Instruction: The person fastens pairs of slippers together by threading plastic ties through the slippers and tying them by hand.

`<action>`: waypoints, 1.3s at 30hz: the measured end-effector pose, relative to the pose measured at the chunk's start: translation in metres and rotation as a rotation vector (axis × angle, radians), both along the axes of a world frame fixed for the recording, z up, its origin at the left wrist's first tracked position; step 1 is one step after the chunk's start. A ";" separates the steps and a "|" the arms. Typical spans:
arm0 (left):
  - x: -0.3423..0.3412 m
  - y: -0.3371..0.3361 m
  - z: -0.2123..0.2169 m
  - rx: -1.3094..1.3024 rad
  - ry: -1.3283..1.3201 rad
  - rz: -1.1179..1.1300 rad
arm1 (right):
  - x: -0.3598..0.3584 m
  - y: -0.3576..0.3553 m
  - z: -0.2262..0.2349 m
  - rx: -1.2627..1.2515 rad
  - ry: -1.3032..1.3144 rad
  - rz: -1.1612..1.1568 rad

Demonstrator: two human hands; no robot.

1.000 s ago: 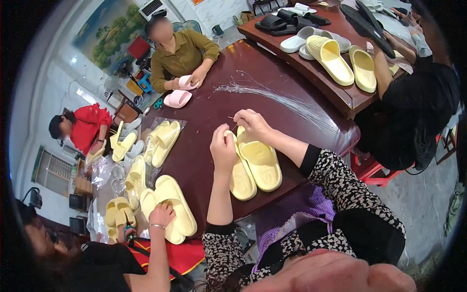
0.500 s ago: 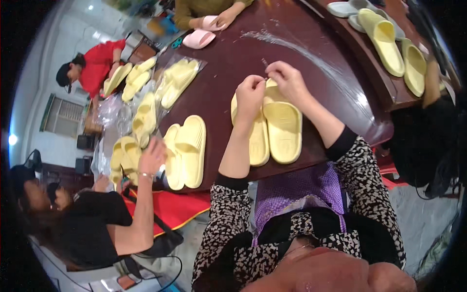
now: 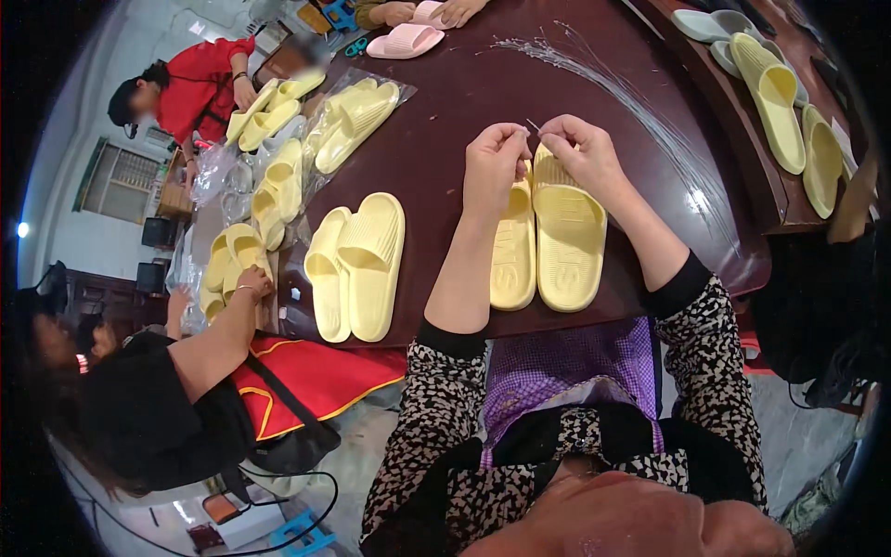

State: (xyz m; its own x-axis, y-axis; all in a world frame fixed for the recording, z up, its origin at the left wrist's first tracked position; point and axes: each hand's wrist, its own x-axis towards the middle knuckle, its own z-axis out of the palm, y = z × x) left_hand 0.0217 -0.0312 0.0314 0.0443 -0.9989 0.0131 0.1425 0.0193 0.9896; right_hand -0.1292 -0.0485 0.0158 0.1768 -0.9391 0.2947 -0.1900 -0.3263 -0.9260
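Observation:
A pair of pale yellow slide slippers (image 3: 568, 243) lies side by side on the dark red table in front of me, toes pointing away. Above their toe ends, my left hand (image 3: 497, 160) and my right hand (image 3: 585, 153) are both closed in a pinch, fingertips close together. Between them shows a short piece of a thin strand (image 3: 532, 124), too fine to tell its exact kind. My wrists partly cover the slippers' straps. Left of my left forearm sits another yellow pair (image 3: 371, 269), touched by nobody.
Thin clear strands (image 3: 613, 79) lie loosely across the table (image 3: 445, 102). More yellow slippers, some in clear bags (image 3: 357, 121), line the left. Co-workers handle slippers at the left and far side, one with pink slippers (image 3: 406, 41). Yellow and grey slippers (image 3: 770, 97) stand on a ledge at right.
My view has shifted, moving the tabletop within the picture. My hands stay pinched above the slippers. The near-left co-worker's hand has gone from beside the loose pair to slippers farther left.

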 end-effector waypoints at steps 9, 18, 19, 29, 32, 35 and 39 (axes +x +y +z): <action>0.005 -0.004 -0.002 0.044 0.095 -0.095 | -0.002 0.000 0.002 0.019 0.037 0.005; 0.009 -0.003 0.000 0.098 0.125 -0.138 | -0.003 0.002 0.001 0.030 0.032 0.039; 0.008 -0.004 -0.001 0.093 0.125 -0.147 | -0.004 0.002 -0.001 0.031 0.031 0.039; 0.008 -0.006 -0.003 0.080 0.129 -0.136 | -0.003 -0.001 -0.004 -0.030 0.006 0.020; 0.008 -0.006 -0.003 0.068 0.119 -0.130 | -0.002 -0.002 -0.005 -0.043 0.014 0.013; 0.006 -0.006 -0.003 0.072 0.081 -0.103 | -0.003 -0.001 -0.004 -0.049 0.047 -0.010; 0.004 -0.006 -0.003 0.090 0.092 -0.084 | -0.003 -0.001 -0.003 -0.094 0.074 -0.014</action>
State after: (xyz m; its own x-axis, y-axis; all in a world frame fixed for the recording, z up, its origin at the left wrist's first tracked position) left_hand 0.0261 -0.0374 0.0288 -0.0424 -0.9961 -0.0769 0.2302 -0.0846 0.9695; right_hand -0.1322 -0.0490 0.0132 0.1885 -0.9105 0.3681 -0.2623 -0.4078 -0.8746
